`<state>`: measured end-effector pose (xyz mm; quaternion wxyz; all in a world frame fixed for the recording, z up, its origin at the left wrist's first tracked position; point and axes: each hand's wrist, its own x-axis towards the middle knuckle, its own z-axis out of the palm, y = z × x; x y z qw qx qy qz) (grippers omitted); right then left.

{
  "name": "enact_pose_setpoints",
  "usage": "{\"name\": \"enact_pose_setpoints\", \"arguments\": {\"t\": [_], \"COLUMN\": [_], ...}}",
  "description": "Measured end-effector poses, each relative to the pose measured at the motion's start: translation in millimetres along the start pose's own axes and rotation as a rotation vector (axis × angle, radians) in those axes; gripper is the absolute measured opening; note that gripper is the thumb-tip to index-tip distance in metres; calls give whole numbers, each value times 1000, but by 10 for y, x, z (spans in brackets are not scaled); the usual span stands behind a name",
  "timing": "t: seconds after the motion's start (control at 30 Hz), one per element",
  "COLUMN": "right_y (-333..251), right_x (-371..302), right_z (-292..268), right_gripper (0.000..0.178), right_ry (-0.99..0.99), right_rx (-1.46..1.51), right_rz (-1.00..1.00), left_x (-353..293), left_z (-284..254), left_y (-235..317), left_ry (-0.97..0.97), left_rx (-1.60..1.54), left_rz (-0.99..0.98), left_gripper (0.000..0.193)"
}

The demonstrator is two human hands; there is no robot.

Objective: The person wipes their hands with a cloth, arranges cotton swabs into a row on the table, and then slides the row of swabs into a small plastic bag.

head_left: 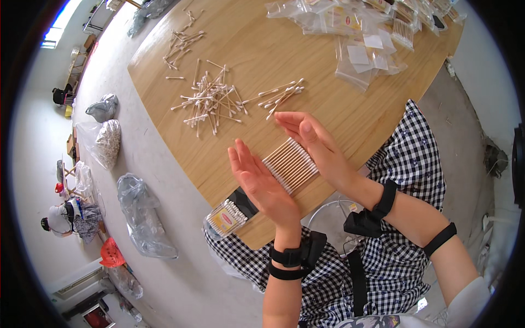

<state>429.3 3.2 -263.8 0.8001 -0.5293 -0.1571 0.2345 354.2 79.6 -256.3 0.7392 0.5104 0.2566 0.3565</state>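
Observation:
A neat row of cotton swabs lies side by side on the wooden table. My left hand stands on edge along the row's left end, fingers stretched out. Along the opposite end is my right hand, also flat with straight fingers. Both palms face the swab tips and neither hand grips anything. Just beyond my right fingertips lie several loose swabs. A bigger jumbled pile of swabs is farther left. Beside my left wrist, a pack of cotton swabs rests at the table's edge.
Plastic bags with swab packs cover the far right of the table. More scattered swabs lie at the far left. A grey plastic bag and a filled see-through bag are on the floor. Another person sits at far left.

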Motion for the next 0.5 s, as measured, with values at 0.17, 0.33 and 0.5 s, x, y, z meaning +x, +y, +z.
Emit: {"name": "enact_pose_setpoints", "arguments": {"t": [0.17, 0.33, 0.5], "right_y": [-24, -7, -65], "right_x": [-76, -122, -126], "right_z": [-17, 24, -7], "right_gripper": [60, 59, 58], "right_ry": [54, -3, 28], "right_rx": [-64, -125, -112], "right_rz": [-40, -57, -48], "left_x": [-46, -91, -74], "left_z": [-15, 25, -88], "left_y": [31, 8, 49], "left_ry": [33, 11, 25], "left_rx": [-14, 27, 26], "left_rz": [-15, -10, 1], "left_gripper": [62, 62, 67]}}
